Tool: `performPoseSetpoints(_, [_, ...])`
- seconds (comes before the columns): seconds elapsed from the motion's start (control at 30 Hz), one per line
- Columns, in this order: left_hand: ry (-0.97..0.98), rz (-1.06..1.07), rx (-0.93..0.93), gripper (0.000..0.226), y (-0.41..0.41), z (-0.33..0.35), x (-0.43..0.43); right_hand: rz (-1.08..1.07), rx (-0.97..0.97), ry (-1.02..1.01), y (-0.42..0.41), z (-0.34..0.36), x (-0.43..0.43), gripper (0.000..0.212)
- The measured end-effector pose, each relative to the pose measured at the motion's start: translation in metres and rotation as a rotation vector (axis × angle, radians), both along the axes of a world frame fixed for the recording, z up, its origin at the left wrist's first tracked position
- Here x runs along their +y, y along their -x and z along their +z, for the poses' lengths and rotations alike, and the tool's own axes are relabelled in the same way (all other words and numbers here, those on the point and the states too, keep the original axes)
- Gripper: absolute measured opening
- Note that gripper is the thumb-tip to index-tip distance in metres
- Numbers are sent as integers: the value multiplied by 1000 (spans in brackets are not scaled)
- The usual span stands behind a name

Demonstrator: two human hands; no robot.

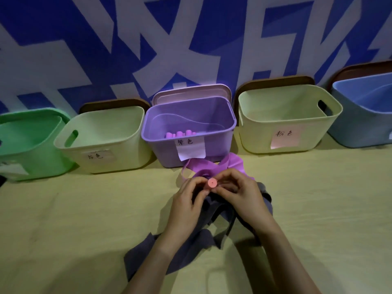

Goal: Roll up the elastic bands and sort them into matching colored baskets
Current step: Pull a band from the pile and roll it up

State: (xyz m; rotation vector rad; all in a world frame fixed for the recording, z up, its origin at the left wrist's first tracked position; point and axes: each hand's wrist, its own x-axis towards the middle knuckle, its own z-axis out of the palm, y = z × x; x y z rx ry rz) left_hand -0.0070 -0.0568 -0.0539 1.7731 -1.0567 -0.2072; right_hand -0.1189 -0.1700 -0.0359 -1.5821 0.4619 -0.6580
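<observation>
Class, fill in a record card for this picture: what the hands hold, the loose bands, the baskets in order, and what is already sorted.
Held: pink roll, pinched by left hand and right hand
Loose bands: purple band beyond the hands; dark grey band under them
Baskets, left to right: green basket, pale-labelled cream basket, purple basket, pink-labelled cream basket, blue basket
Sorted: purple rolls in the purple basket

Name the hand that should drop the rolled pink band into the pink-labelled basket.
Right. The right hand pinches the rolled pink elastic band, and the cream plastic basket with the pink label stands on its side.
</observation>
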Motion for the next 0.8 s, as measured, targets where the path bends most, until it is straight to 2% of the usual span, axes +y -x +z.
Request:
performPoseSetpoints(0.23, [-24, 10, 175, 39, 2, 78, -30, -45, 38, 16, -5, 74, -22, 19])
performPoseSetpoints(0.37, [8, -71, 131, 29, -10, 145, -71, -96, 2, 116, -9, 142, -57, 28])
performPoseSetpoints(0.5, [92, -132, 162, 25, -14, 199, -104, -137, -32, 220, -9, 201, -85, 26])
performPoseSetpoints(0.7, [168, -205, 324, 20, -13, 230, -147, -192, 10, 330, -5, 245, -120, 15])
performPoseSetpoints(0.8, [158, -196, 399, 16, -11, 233, -171, -202, 56, 241, -3, 249, -139, 21])
